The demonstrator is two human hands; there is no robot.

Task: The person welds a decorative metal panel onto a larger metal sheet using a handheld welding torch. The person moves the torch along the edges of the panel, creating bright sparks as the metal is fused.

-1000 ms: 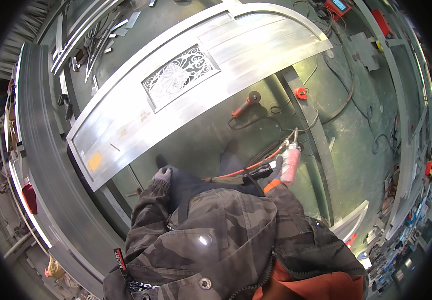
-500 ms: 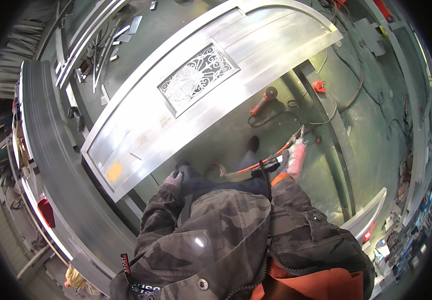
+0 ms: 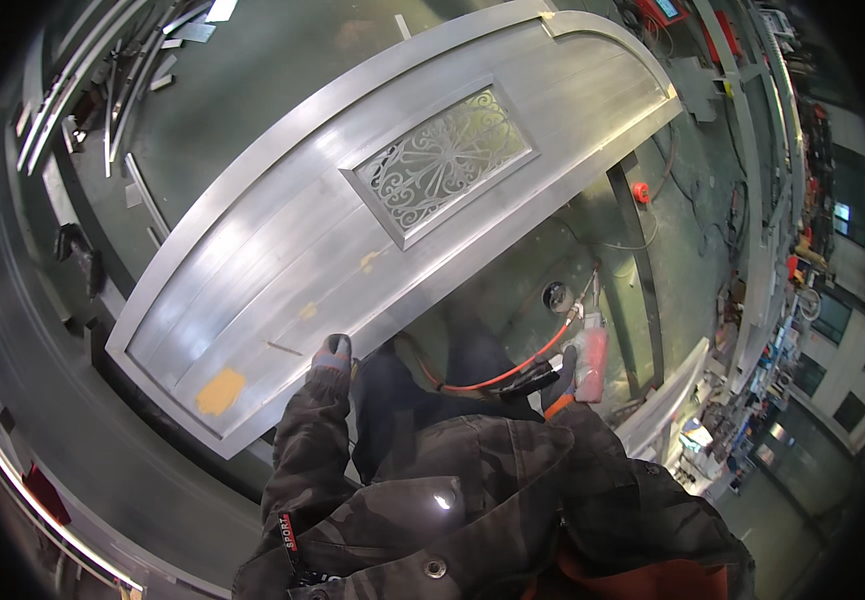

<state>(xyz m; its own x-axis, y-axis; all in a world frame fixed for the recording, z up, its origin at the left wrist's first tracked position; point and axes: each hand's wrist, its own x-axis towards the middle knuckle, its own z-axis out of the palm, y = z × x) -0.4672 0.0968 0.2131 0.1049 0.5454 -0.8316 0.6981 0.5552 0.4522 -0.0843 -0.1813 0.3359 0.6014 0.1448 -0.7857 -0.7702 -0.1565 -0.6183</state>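
Note:
A long, arched silvery metal door panel (image 3: 283,200) lies slanting across the view, with a scrollwork inset (image 3: 443,160) in a raised frame and tan patches (image 3: 221,391) on its face. My left hand (image 3: 331,354), gloved, is at the panel's near edge with its fingers curled together; whether they grip the edge is hidden. My right hand (image 3: 565,372), also gloved, is closed round a hand tool with a pink-red cylindrical body (image 3: 591,366). From the tool's fitting an orange hose (image 3: 498,382) curves back toward my legs.
Metal offcuts and strips (image 3: 168,65) lie at the far left. A dark beam (image 3: 637,270) runs under the panel's right part, near a small red object (image 3: 640,191) and cables. Beyond my right arm stands a cluttered bench (image 3: 723,420). A small round object (image 3: 557,296) is on the floor.
My left hand has come from beside my thigh onto the panel's near edge. My right hand, still on the tool, sits slightly lower in view. The angle grinder on the floor is out of sight.

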